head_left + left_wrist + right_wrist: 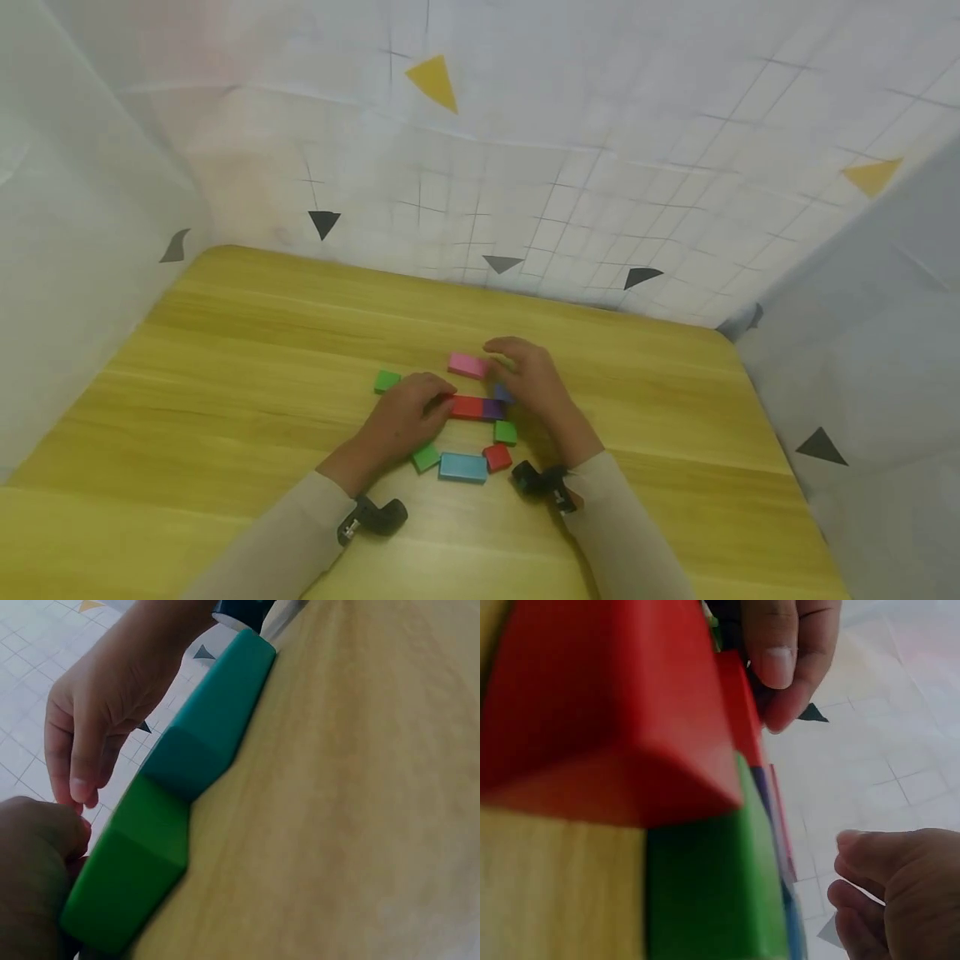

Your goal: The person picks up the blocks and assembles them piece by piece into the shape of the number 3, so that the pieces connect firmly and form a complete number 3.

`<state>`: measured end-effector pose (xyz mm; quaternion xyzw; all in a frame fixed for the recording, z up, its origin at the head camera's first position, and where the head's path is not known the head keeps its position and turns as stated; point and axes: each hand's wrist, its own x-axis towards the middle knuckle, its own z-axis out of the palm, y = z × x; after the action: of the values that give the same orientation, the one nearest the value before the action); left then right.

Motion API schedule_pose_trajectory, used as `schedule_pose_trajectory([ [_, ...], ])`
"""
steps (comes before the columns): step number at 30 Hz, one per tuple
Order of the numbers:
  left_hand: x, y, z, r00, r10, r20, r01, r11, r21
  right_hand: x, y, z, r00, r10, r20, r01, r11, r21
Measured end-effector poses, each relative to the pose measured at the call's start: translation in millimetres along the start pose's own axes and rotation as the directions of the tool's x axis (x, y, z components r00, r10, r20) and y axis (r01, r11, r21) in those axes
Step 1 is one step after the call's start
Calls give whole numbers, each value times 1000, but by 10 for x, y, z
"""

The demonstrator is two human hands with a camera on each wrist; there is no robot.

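Near the table's middle, a red rectangular block (467,407) lies end to end with a purple block (492,409). My left hand (401,421) pinches the red block's left end between thumb and fingers; its fingertips partly hide that end. Beyond the row's right end hovers my right hand (531,379), its fingers loosely bent with nothing between them. In the right wrist view, thumb and fingers of the right hand (900,889) stand apart. A pink block (468,365) lies just left of this hand, and a blue block (503,394), partly hidden, sits below its fingers.
Nearer me lie a light-blue block (462,468), a small red block (497,457) and two green blocks, one right (506,432) and one left (425,457). Another green block (387,382) lies beyond the left hand. White patterned sheeting (525,167) encloses the wooden table (247,333).
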<state>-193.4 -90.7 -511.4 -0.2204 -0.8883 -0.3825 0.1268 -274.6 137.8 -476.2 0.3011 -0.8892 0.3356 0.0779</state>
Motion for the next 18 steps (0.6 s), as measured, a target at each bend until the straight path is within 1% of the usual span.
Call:
schedule_pose_trajectory([
  [5,9,7,0,1000,-5,6,5,1000,-4,36,-24,16,998,-10,58,13,998,-59],
  [9,19,15,-5,1000,-19,14,19,1000,0,53,-42,18,995,5,96,3,997,-79],
  [12,24,16,-7,999,-28,21,28,1000,1,67,-55,23,990,17,138,-4,996,-93],
  [15,26,15,-5,999,-34,27,34,999,5,86,-57,34,985,25,173,-2,991,-132],
  [18,31,15,-2,999,-26,21,26,1000,5,109,-55,43,981,30,191,1,986,-164],
])
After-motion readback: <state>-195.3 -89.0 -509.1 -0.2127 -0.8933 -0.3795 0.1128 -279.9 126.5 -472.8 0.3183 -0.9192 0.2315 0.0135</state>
